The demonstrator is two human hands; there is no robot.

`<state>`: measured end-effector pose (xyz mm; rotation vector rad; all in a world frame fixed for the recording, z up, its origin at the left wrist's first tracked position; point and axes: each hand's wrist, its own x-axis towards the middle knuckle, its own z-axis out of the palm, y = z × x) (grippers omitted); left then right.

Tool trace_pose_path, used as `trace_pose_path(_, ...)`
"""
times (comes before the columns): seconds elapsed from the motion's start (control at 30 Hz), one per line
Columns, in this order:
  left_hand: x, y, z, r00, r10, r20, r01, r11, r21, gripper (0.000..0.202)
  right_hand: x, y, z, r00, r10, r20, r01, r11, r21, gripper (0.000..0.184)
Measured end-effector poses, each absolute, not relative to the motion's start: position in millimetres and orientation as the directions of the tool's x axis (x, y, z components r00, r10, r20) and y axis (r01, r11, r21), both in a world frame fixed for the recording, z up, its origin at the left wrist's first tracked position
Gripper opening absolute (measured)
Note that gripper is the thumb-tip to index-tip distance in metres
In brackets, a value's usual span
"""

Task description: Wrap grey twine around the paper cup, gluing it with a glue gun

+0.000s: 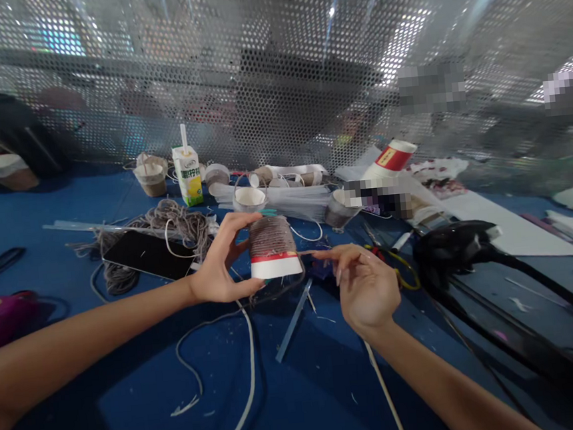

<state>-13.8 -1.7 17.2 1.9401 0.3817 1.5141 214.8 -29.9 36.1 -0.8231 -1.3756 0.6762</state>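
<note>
All I can really read here is 柠 on the drink carton (189, 177), since the paper cup's (379, 172) red label (394, 157) is too tiny.

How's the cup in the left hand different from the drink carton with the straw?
The cup has brownish cord wound around it; the carton shows printed green and yellow. The cup is held in the left hand; the carton stands on the blue table. Both have white on them.

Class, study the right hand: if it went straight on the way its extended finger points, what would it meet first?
Past the strand at its fingertip, the right hand would probably meet the cord-wrapped cup, near its red band, in the left hand; one view leaves depth uncertain.
</note>
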Motion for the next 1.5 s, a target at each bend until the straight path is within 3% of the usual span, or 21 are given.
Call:
trace_pose_path(0.13, -14, -1, 17, 0.296, 0.58, 0.759, -0.137, -0.76, 0.635, 0.076, 222, -20, 32, 0.25, 0.766, 0.593, 0.247, 0.542, -0.803, 0.026)
trace_pose_path(0.2, -14, -1, 16, 0.312, 0.592, 0.743, -0.127, -0.749, 0.65, 0.077, 220, -23, 34, 0.217, 0.738, 0.64, 0.303, 0.572, -0.762, 0.016)
trace_pose_path(0.23, -13, -2, 16, 0.322, 0.593, 0.738, -0.127, -0.745, 0.655, 0.078, 217, -26, 37, 0.129, 0.729, 0.672, 0.323, 0.61, -0.723, 0.019)
trace_pose_path(0.3, -13, -4, 16, 0.341, 0.59, 0.732, -0.134, -0.74, 0.659, 0.08, 211, -34, 42, -0.148, 0.687, 0.712, 0.376, 0.705, -0.602, 0.048)
trace_pose_path(0.4, -12, -7, 16, 0.369, 0.59, 0.718, -0.156, -0.723, 0.674, 0.084, 206, -44, 43, -0.409, 0.632, 0.658, 0.442, 0.768, -0.463, 0.081)
trace_pose_path(0.47, -11, -9, 16, 0.398, 0.587, 0.705, -0.17, -0.708, 0.685, 0.086, 207, -43, 39, -0.438, 0.646, 0.625, 0.458, 0.758, -0.464, 0.085)
trace_pose_path(0.63, -8, -11, 14, 0.478, 0.597, 0.645, -0.129, -0.678, 0.723, 0.081, 218, -31, 33, -0.394, 0.628, 0.671, 0.526, 0.753, -0.396, 0.067)
trace_pose_path(0.8, -9, -5, 7, 0.444, 0.635, 0.631, -0.097, -0.667, 0.739, 0.077, 220, -27, 45, -0.508, 0.601, 0.617, 0.448, 0.796, -0.406, 0.084)
trace_pose_path(0.97, -12, 8, -5, 0.3, 0.727, 0.617, -0.091, -0.623, 0.777, 0.073, 227, -35, 51, -0.538, 0.581, 0.611, 0.345, 0.813, -0.469, 0.049)
trace_pose_path(1.1, -11, 10, -9, 0.286, 0.77, 0.571, -0.122, -0.561, 0.818, 0.072, 227, -44, 49, -0.566, 0.574, 0.591, 0.414, 0.819, -0.398, 0.018)
trace_pose_path(1.23, -9, 8, -8, 0.318, 0.757, 0.571, -0.158, -0.552, 0.819, 0.073, 223, -45, 47, -0.547, 0.585, 0.599, 0.45, 0.809, -0.379, 0.014)
trace_pose_path(1.37, -9, 8, -8, 0.325, 0.742, 0.586, -0.186, -0.557, 0.809, 0.073, 224, -41, 46, -0.444, 0.63, 0.637, 0.468, 0.769, -0.435, 0.005)
trace_pose_path(1.5, -10, 10, -9, 0.33, 0.727, 0.602, -0.206, -0.567, 0.797, 0.072, 227, -36, 42, -0.292, 0.67, 0.683, 0.448, 0.726, -0.521, 0.013)
